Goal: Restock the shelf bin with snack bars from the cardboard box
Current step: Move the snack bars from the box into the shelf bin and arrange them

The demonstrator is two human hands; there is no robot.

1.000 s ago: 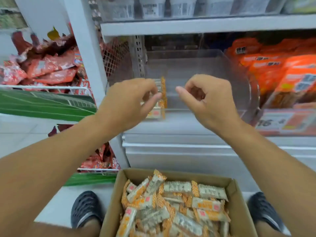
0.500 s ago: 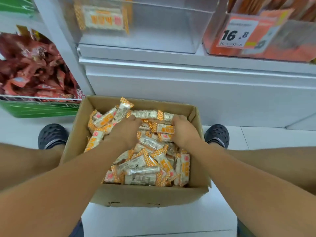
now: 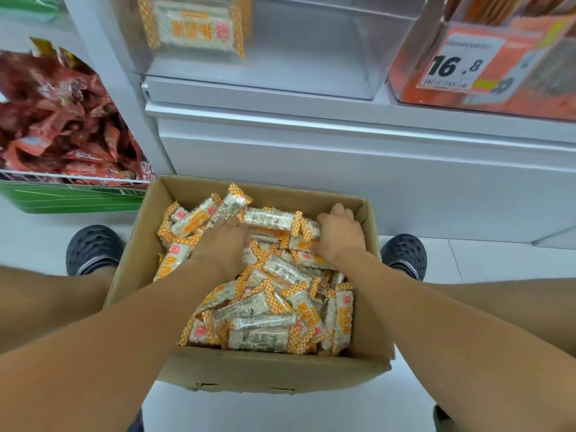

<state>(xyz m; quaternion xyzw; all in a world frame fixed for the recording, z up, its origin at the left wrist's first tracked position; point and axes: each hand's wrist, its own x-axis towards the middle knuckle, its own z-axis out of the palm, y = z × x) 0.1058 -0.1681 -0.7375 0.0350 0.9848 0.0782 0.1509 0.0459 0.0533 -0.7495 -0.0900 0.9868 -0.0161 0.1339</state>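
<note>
An open cardboard box [image 3: 249, 372] stands on the floor between my feet, full of several white snack bars [image 3: 274, 307] with orange checked ends. My left hand [image 3: 224, 244] is down in the middle of the pile, its fingers curled into the bars and partly hidden. At the far right corner of the box, my right hand [image 3: 339, 232] curls round the end of a bar. Above, the clear shelf bin [image 3: 311, 57] holds a snack bar [image 3: 193, 29] lying at its left side.
A clear bin of orange packets with a 16.8 price tag [image 3: 461, 67] sits right of the shelf bin. Red snack packets [image 3: 62, 126] fill a wire basket at the left. My dark shoes [image 3: 92, 249] [image 3: 403, 254] flank the box on the white floor.
Both hands came down from the shelf bin into the box. Since half a second ago the right hand has shifted toward the box's far right corner.
</note>
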